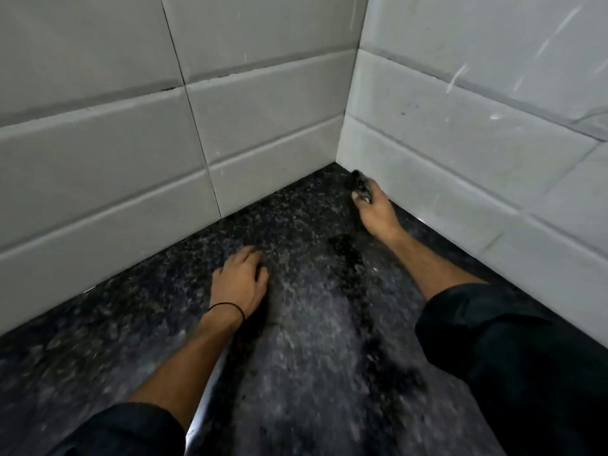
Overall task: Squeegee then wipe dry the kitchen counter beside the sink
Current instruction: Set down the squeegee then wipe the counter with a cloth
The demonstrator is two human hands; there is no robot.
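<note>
A dark speckled granite counter (302,340) runs into a corner of white tiled walls. Wet streaks and a darker patch show along its middle. My right hand (375,209) reaches into the far corner and grips a small dark item (360,185), blurred, close to the right wall's base. I cannot tell what the item is. My left hand (238,281) rests on the counter with its fingers bent, palm down, holding nothing. A thin black band circles the left wrist. Both forearms come out of dark rolled sleeves.
White tiled walls (263,120) close the counter at the back and on the right (460,153), meeting at the corner. A shiny metal strip (204,406) shows under my left forearm near the front edge.
</note>
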